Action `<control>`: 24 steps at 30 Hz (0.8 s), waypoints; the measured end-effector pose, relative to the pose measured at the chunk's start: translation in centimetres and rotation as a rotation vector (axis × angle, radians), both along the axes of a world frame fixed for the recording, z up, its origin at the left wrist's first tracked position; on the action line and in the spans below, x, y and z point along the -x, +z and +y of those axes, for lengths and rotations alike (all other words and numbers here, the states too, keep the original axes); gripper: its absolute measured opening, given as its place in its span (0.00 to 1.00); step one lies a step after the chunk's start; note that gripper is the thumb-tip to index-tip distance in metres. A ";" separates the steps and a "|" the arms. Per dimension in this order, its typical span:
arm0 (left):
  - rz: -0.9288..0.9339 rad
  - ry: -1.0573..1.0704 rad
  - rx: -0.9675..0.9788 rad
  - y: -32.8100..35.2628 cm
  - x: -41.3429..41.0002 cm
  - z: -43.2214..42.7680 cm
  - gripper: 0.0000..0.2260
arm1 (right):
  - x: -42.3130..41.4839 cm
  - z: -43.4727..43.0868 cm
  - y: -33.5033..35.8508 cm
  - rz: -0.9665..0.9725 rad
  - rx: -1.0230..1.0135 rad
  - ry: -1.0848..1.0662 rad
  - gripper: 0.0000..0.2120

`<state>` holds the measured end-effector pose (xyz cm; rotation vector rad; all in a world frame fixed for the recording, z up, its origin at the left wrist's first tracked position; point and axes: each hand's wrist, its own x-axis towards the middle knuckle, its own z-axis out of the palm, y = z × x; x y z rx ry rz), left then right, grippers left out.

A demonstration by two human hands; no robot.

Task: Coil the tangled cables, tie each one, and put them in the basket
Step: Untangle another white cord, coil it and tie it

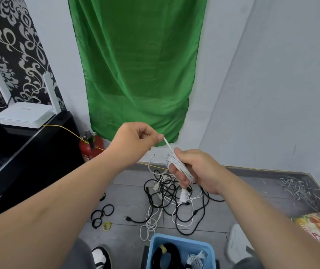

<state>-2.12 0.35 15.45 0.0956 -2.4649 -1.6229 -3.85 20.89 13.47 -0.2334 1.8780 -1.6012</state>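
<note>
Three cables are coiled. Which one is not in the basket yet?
The white coil that the right hand grips; the left hand pinches its end. The black coil and the second white coil lie in the basket.

You hold the white cable (177, 166) coiled in your right hand (200, 171), its end taut to your left hand (136, 138). More tangled cables (172, 195) lie on the floor (128, 191). The blue basket (155, 243) holds a black coil (158, 258) and a white coil (195, 262).

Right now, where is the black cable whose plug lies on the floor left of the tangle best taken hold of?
Likely at its plug, pinched from above and from the left: it lies flat and clear of the tangle, so the rest could be drawn out after it. The left hand and right hand hold the white cable.
</note>
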 end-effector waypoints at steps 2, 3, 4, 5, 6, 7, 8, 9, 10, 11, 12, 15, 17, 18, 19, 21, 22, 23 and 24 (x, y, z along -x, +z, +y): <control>-0.067 0.021 -0.031 -0.7 0.1 0.2 0.09 | -0.5 -0.6 0.6 -0.095 0.161 0.011 0.24; -0.119 0.009 -0.037 -1.0 0.1 0.5 0.09 | -0.6 -0.8 0.9 -0.118 0.240 -0.007 0.24; -0.175 -0.023 -0.037 -1.4 -0.1 0.7 0.08 | -0.6 -1.0 1.1 -0.136 0.313 -0.034 0.24; -0.227 -0.066 -0.032 -1.7 -0.3 1.1 0.08 | -0.6 -1.1 1.2 -0.159 0.378 -0.070 0.24; -0.266 -0.114 -0.022 -2.1 -0.5 1.5 0.08 | -0.5 -1.3 1.4 -0.187 0.445 -0.115 0.23; -0.294 -0.160 0.010 -2.3 -0.8 1.8 0.07 | -0.4 -1.4 1.5 -0.218 0.518 -0.169 0.22; -0.312 -0.203 0.078 -2.6 -0.9 2.0 0.06 | -0.2 -1.5 1.6 -0.244 0.591 -0.229 0.22; -0.329 -0.245 0.172 -2.8 -1.1 2.1 0.06 | 0.1 -1.4 1.6 -0.262 0.660 -0.293 0.22; -0.354 -0.292 0.268 -3.0 -1.3 2.3 0.07 | 0.5 -1.3 1.6 -0.266 0.715 -0.356 0.22; -0.390 -0.342 0.337 -3.2 -1.5 2.5 0.07 | 0.9 -1.2 1.5 -0.259 0.753 -0.410 0.22; -0.431 -0.390 0.371 -3.4 -1.7 2.7 0.08 | 1.3 -1.1 1.4 -0.243 0.768 -0.457 0.22; -0.485 -0.473 0.374 -3.7 -2.3 3.6 0.07 | 2.3 -0.8 0.9 -0.198 0.767 -0.603 0.22; -0.513 -0.523 0.343 -3.5 -2.4 4.1 0.08 | 3.1 -0.5 0.2 -0.150 0.729 -0.716 0.21; -0.527 -0.550 0.319 -3.2 -2.5 4.3 0.08 | 3.5 -0.3 -0.3 -0.096 0.655 -0.765 0.20; -0.524 -0.566 0.293 -2.8 -2.7 4.6 0.08 | 3.7 -0.2 -0.7 -0.017 0.538 -0.798 0.18; -0.473 -0.544 0.229 -1.9 -2.6 4.8 0.06 | 3.9 0.3 -1.7 0.188 0.249 -0.796 0.16; -0.434 -0.512 0.201 -1.5 -2.3 4.6 0.05 | 3.7 0.4 -2.0 0.314 0.108 -0.748 0.16; -0.388 -0.477 0.195 -1.1 -2.1 4.2 0.04 | 3.5 0.5 -2.0 0.440 -0.024 -0.678 0.16; -0.325 -0.441 0.221 -0.9 -1.7 3.7 0.05 | 3.3 0.5 -2.0 0.541 -0.142 -0.600 0.17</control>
